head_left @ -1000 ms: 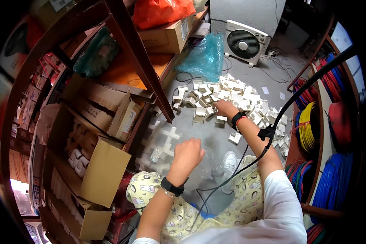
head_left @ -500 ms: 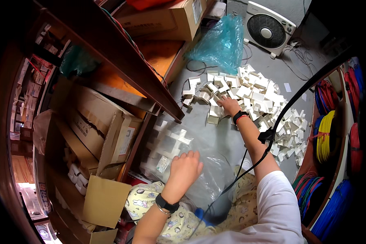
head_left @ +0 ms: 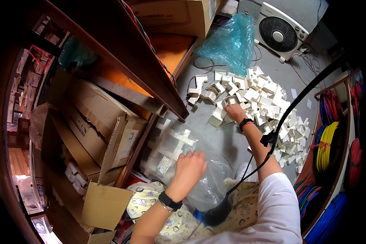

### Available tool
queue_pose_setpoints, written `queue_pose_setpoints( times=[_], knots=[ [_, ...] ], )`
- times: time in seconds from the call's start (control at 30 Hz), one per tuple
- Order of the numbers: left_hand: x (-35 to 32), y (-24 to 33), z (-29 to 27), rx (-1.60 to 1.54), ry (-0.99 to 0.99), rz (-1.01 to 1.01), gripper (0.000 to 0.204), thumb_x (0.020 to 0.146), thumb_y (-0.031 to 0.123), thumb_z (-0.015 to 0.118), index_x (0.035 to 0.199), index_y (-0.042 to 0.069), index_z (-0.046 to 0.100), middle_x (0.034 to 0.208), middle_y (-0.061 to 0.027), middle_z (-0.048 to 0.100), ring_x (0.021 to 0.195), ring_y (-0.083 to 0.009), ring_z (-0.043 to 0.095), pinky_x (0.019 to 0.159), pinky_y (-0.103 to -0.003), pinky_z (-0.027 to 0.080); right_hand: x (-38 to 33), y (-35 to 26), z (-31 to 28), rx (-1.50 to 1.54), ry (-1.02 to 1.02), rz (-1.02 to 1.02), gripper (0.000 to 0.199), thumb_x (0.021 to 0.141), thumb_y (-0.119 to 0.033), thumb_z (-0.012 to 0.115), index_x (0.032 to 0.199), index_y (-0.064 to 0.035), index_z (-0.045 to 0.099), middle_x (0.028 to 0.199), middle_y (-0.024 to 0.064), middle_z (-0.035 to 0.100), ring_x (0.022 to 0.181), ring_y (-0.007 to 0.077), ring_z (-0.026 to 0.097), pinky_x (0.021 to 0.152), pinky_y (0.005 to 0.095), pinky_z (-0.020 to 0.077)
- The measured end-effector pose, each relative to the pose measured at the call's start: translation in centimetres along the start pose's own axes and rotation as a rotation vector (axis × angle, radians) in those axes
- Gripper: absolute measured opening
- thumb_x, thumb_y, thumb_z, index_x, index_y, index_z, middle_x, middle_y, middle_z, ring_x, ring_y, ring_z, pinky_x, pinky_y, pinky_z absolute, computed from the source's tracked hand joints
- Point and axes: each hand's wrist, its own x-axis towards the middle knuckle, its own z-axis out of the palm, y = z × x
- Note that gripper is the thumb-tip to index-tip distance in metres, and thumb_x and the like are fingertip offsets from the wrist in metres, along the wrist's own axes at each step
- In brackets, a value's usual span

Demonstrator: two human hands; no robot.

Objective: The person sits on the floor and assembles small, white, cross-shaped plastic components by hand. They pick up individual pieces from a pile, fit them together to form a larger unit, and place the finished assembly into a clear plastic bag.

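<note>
My right hand (head_left: 236,113), with a dark band at the wrist, reaches to the near left edge of a pile of white angled plastic trunking fittings (head_left: 268,99). Its fingers are closed on one fitting, which they partly hide. Nearer to me, my left hand (head_left: 191,167) is curled over the rim of a clear plastic bag (head_left: 209,179); its fingertips are hidden behind the knuckles. Cross-shaped and angled white fittings (head_left: 179,140) show through the bag's left part, along with a small printed label (head_left: 164,164).
An open cardboard box (head_left: 105,203) stands at the left, below a brown metal post (head_left: 166,87). A teal plastic bag (head_left: 227,44) and a box fan (head_left: 278,34) are at the back. Wire coils (head_left: 327,140) fill a rack on the right; a black cable (head_left: 288,107) crosses in front.
The whole view has shifted a little, with the scene sliding right. My right hand has closed its fingers at the pile's edge. My left hand stays at the clear bag.
</note>
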Motion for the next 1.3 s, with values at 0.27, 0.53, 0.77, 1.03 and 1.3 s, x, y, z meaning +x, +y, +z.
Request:
queue_pose_setpoints(
  times=[0.27, 0.53, 0.77, 1.03, 1.3],
  knots=[
    [0.1, 0.0, -0.7, 0.018, 0.003, -0.004, 0.02, 0.08, 0.025, 0.062, 0.083, 0.006, 0.057, 0.08, -0.0086, 0.059, 0.079, -0.0254, 0.061, 0.067, -0.039, 0.048, -4.2, -5.8, -1.5, 0.12, -0.175, 0.095, 0.016, 0.079, -0.014, 0.052, 0.083, -0.0085, 0.066, 0.074, 0.0149, 0.066, 0.068, 0.0325, 0.065, 0.06, 0.0426, 0.0518],
    [-1.0, -0.2, -2.0, -0.023, 0.077, -0.029, 0.021, 0.08, 0.025, 0.062, 0.085, 0.005, 0.059, 0.082, -0.0104, 0.061, 0.079, -0.0278, 0.062, 0.067, -0.041, 0.049, -7.7, -5.4, -7.5, 0.337, -0.18, 0.13, 0.027, 0.07, -0.024, 0.062, 0.091, -0.0091, 0.068, 0.078, 0.0155, 0.066, 0.078, 0.0351, 0.063, 0.069, 0.0428, 0.0512],
    [-1.2, -1.1, -3.2, -0.093, 0.038, -0.106, 0.026, 0.082, 0.03, 0.056, 0.088, 0.005, 0.06, 0.091, -0.0128, 0.063, 0.088, -0.0316, 0.062, 0.071, -0.043, 0.05, -12.0, -4.1, -13.4, 0.38, -0.206, 0.103, 0.034, 0.068, -0.025, 0.072, 0.094, -0.0043, 0.068, 0.082, 0.0194, 0.065, 0.079, 0.0346, 0.062, 0.071, 0.0417, 0.0489],
    [-5.6, -1.9, -8.7, -0.095, 0.286, -0.229, 0.026, 0.083, 0.031, 0.055, 0.09, 0.006, 0.059, 0.093, -0.0126, 0.063, 0.089, -0.032, 0.06, 0.074, -0.044, 0.049, -22.1, 2.7, -4.6, 0.604, -0.034, 0.22, 0.024, 0.066, -0.022, 0.069, 0.078, -0.0012, 0.065, 0.074, 0.017, 0.065, 0.072, 0.0354, 0.063, 0.064, 0.0425, 0.0498],
    [-12.3, -1.0, -9.1, -0.155, 0.199, -0.312, 0.028, 0.085, 0.031, 0.053, 0.094, 0.006, 0.061, 0.096, -0.0128, 0.063, 0.091, -0.0311, 0.06, 0.078, -0.041, 0.048, -22.9, -4.3, -7.6, 0.254, -0.245, 0.175, 0.018, 0.067, -0.019, 0.066, 0.078, -0.0052, 0.065, 0.075, 0.0182, 0.065, 0.075, 0.0372, 0.064, 0.067, 0.0442, 0.0507]
  ],
)
